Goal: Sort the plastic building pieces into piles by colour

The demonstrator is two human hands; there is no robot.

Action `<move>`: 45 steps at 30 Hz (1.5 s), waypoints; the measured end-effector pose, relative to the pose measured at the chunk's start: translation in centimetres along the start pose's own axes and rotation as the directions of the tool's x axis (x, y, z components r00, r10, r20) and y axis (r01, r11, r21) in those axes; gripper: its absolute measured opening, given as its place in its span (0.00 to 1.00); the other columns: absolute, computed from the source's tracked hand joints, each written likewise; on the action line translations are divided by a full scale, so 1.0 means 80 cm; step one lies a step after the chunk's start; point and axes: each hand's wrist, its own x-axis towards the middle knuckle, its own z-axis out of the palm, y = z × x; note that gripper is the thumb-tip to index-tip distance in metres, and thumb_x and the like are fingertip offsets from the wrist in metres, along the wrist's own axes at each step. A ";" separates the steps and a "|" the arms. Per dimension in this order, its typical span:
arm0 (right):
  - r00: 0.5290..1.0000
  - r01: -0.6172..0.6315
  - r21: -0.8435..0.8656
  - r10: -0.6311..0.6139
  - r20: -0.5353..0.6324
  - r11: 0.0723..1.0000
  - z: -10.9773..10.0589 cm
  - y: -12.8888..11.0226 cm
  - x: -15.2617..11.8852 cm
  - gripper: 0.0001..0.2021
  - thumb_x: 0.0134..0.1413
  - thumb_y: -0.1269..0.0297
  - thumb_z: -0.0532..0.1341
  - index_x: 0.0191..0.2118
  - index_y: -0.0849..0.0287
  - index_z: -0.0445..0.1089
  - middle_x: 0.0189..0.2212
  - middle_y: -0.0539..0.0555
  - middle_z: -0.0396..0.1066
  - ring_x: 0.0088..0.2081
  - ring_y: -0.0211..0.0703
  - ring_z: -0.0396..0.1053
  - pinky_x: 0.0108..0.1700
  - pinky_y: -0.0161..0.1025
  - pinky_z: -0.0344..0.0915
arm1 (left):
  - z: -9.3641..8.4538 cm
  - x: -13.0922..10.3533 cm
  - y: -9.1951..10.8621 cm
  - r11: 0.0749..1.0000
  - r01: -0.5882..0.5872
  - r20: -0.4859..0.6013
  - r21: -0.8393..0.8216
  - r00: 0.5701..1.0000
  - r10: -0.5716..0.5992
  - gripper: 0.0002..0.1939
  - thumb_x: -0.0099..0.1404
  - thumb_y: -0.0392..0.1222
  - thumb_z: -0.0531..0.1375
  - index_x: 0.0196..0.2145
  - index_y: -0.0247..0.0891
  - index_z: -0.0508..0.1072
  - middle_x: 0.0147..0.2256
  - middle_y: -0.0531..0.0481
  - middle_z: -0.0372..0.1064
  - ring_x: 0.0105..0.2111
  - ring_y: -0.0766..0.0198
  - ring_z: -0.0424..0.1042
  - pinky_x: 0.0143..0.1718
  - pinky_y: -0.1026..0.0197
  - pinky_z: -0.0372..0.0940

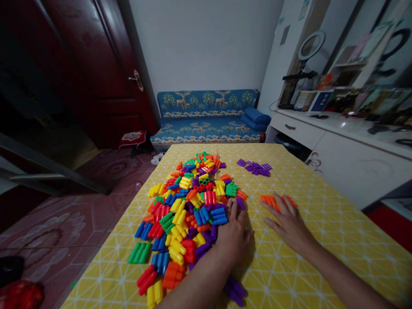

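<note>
My left hand (234,234) reaches into the right edge of a large pile of colourful plastic building pieces (185,210), each shaped like joined tubes. Its fingers point forward, slightly apart, beside a purple piece (240,203) and a blue piece (219,216); the thumb is hidden. Further right, my right hand (289,221) lies with spread fingers over a short row of orange pieces (270,201), which its fingers partly cover. Beyond the hands, a small group of purple pieces (257,168) lies apart from the pile.
A yellow patterned cloth (309,270) covers the table. Behind it stands a blue sofa (206,124) with deer prints. A white dresser (347,146) with a ring light (311,45) is on the right. A dark red door (96,73) and a small stool (132,138) are on the left.
</note>
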 end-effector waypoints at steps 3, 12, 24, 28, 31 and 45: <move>0.998 0.021 -0.049 -0.018 0.054 0.999 0.006 0.008 0.007 0.23 0.62 0.49 0.50 0.61 0.40 0.64 0.68 0.50 0.53 0.69 0.63 0.44 0.63 0.66 0.50 | 0.000 0.000 0.000 1.000 -0.007 -0.008 0.008 1.000 0.007 0.29 0.65 0.48 0.55 0.62 0.39 0.61 0.71 0.47 0.37 0.71 0.53 0.30 0.70 0.50 0.37; 0.980 -0.189 -0.176 0.196 0.022 0.966 0.021 0.113 0.075 0.28 0.63 0.48 0.44 0.61 0.50 0.65 0.66 0.57 0.55 0.66 0.65 0.50 0.61 0.68 0.52 | 0.008 0.001 -0.005 1.000 -0.009 -0.025 -0.002 1.000 0.009 0.30 0.64 0.47 0.56 0.62 0.40 0.62 0.71 0.47 0.37 0.71 0.54 0.31 0.69 0.50 0.39; 0.955 -0.279 -0.192 0.292 0.046 0.941 0.054 0.183 0.175 0.29 0.63 0.45 0.42 0.62 0.50 0.63 0.67 0.60 0.53 0.66 0.66 0.49 0.58 0.72 0.53 | 0.003 0.001 -0.001 0.998 0.032 0.031 -0.058 0.999 -0.030 0.33 0.63 0.46 0.55 0.65 0.41 0.58 0.72 0.49 0.33 0.71 0.54 0.29 0.70 0.48 0.35; 0.955 -0.273 -0.244 0.294 0.052 0.931 0.054 0.183 0.192 0.29 0.65 0.47 0.41 0.63 0.53 0.62 0.67 0.61 0.52 0.66 0.65 0.49 0.60 0.73 0.50 | 0.002 0.002 0.001 0.996 0.056 0.051 -0.072 0.997 -0.052 0.33 0.63 0.46 0.55 0.66 0.43 0.57 0.72 0.51 0.32 0.71 0.53 0.29 0.70 0.47 0.33; 0.970 -0.239 -0.290 0.240 -0.032 0.927 0.045 0.169 0.191 0.28 0.66 0.50 0.42 0.64 0.56 0.61 0.67 0.62 0.51 0.68 0.65 0.45 0.62 0.73 0.45 | 0.003 0.002 0.000 0.996 0.051 0.051 -0.070 0.998 -0.047 0.33 0.64 0.46 0.54 0.66 0.43 0.57 0.72 0.51 0.31 0.71 0.53 0.28 0.70 0.47 0.32; 0.978 -0.166 -0.085 0.175 0.113 0.982 0.085 0.045 0.230 0.34 0.65 0.48 0.47 0.70 0.63 0.45 0.70 0.69 0.38 0.70 0.64 0.36 0.66 0.60 0.45 | 0.004 0.004 -0.001 0.996 0.050 0.042 -0.076 0.998 -0.047 0.34 0.63 0.47 0.56 0.66 0.43 0.57 0.72 0.49 0.33 0.71 0.52 0.29 0.69 0.44 0.29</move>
